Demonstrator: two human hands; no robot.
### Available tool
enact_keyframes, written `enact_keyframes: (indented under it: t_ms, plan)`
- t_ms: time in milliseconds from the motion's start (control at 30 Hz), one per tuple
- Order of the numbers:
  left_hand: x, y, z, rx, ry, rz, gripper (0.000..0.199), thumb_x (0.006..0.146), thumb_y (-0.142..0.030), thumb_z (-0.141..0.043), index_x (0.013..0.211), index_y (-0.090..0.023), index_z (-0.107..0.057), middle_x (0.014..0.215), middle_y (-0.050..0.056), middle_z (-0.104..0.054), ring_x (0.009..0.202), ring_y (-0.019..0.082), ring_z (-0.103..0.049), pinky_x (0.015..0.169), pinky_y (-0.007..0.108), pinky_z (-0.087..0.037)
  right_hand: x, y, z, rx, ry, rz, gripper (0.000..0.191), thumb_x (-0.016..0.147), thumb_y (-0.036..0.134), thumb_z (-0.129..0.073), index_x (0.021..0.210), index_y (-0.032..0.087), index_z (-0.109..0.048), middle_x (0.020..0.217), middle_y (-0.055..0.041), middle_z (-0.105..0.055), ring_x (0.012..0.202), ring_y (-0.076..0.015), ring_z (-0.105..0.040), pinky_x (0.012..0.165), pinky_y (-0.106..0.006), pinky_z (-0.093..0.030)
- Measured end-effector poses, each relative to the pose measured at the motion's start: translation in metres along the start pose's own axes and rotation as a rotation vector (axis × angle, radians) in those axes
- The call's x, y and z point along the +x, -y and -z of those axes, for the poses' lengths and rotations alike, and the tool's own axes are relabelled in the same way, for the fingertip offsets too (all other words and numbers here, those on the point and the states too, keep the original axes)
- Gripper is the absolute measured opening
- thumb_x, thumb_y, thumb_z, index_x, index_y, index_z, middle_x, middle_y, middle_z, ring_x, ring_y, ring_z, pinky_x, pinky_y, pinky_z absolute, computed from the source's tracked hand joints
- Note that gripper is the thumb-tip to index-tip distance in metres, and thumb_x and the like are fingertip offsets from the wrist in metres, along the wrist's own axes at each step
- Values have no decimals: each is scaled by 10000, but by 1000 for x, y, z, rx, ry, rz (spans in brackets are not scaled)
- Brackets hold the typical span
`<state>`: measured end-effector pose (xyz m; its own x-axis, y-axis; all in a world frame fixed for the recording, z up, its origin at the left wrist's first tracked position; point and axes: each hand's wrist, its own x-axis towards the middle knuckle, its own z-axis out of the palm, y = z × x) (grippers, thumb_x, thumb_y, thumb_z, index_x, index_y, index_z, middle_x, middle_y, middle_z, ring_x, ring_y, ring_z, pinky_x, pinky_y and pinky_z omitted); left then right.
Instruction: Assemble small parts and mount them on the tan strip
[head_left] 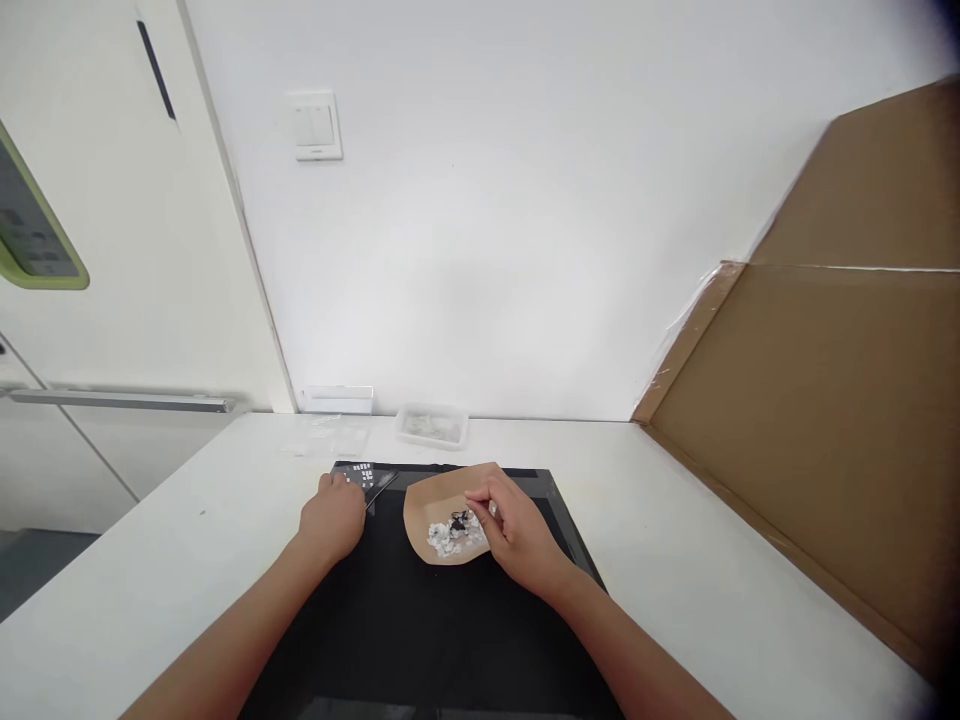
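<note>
Currently, a brown paper tray (439,492) sits on a black mat (420,630), towards the far edge of the white worktop (712,560). Loose white bits (445,540) lie in it, with a small black scrap (458,521) among them. The right hand (517,530) reaches over the tray's right side, thumb and forefinger drawn close together above the bits; whether anything is pinched between them, I cannot tell. The left hand (334,518) is loosely curled at the mat's far left corner. A thin metal tool (384,487) sticks out beside its fingers, though how firmly it is gripped is hidden. Just beyond that hand lies a sheet with white squares (364,472). Along the worktop's far edge stand a clear plastic box (431,442) and, left of it, a clear stand (337,400). Cardboard (825,420) rises along the worktop's right edge.
</note>
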<state>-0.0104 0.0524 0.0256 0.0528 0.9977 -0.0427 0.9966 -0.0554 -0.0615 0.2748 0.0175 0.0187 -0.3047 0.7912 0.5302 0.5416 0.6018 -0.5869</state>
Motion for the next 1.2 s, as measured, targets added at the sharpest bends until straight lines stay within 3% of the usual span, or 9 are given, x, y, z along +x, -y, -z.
enact_keyframes:
  t_ms: [133, 400, 533, 700, 867, 933, 1000, 1100, 1200]
  plan:
    - [-2, 4, 5, -40, 31, 18, 350, 978, -408, -530, 1048, -126, -725, 1208, 207, -645, 1160, 364, -569, 892, 421, -516, -1, -2, -2, 12, 40, -3, 161, 1055, 283, -477, 926, 242, -565, 916, -36, -615, 847, -206, -598, 755, -362, -493]
    - [-3, 11, 8, -102, 29, 29, 219, 918, -373, -620, 893, -169, -696, 1162, 170, -674, 1186, 372, -568, 876, 396, -505, -3, -10, -6, -39, 57, -16, 130, 1043, 273, -500, 977, 245, -608, 966, -37, -668, 896, -210, -631, 776, -358, -506]
    - [-4, 10, 13, -140, 24, 45, 174, 958, -278, -525, 949, -170, -661, 1098, 162, -706, 1050, 338, -654, 785, 377, -506, -4, -12, -5, -78, 36, -17, 120, 1037, 262, -510, 993, 247, -620, 956, -33, -682, 878, -209, -643, 766, -352, -521]
    - [-4, -2, 36, -177, -31, 97, 249, 982, -186, -428, 1144, -70, -577, 977, 223, -717, 890, 364, -705, 696, 387, -482, -3, -11, -4, -89, 38, -4, 122, 1037, 264, -506, 996, 250, -620, 967, -33, -692, 883, -209, -656, 775, -348, -528]
    - [-4, -29, 49, -357, -83, -114, 389, 1063, -273, -311, 1420, -168, -425, 1112, 125, -732, 997, 234, -716, 762, 287, -487, -2, -15, -4, -116, -15, -12, 141, 1044, 292, -500, 972, 252, -614, 934, -34, -690, 877, -216, -658, 755, -342, -515]
    - [-6, -39, 42, -559, -118, -196, 393, 1073, -335, -290, 1399, -203, -466, 1101, 110, -741, 968, 248, -723, 775, 310, -487, -2, -16, -3, -118, -64, -22, 144, 1042, 307, -510, 962, 251, -616, 908, -31, -682, 829, -210, -650, 733, -335, -510]
    - [-9, -46, 31, -658, -180, -192, 414, 1079, -435, -287, 1383, -244, -492, 1062, 82, -754, 957, 264, -725, 776, 326, -483, -1, -17, -1, -111, -128, -48, 145, 1038, 325, -522, 966, 251, -624, 894, -26, -674, 734, -191, -623, 692, -327, -502]
    - [-14, -50, 18, -620, -205, -247, 414, 1069, -485, -329, 1370, -278, -523, 976, 54, -763, 874, 267, -726, 724, 322, -465, 0, -15, 3, -88, -229, -125, 161, 1026, 363, -549, 951, 249, -634, 872, -17, -668, 586, -157, -548, 620, -322, -483]
    - [-18, -49, 17, -683, -187, -329, 368, 1074, -466, -326, 1275, -286, -576, 929, 31, -756, 852, 248, -717, 715, 309, -461, 0, -12, 5, -71, -283, -182, 180, 1014, 390, -571, 923, 248, -635, 866, -17, -673, 532, -145, -511, 567, -322, -463]
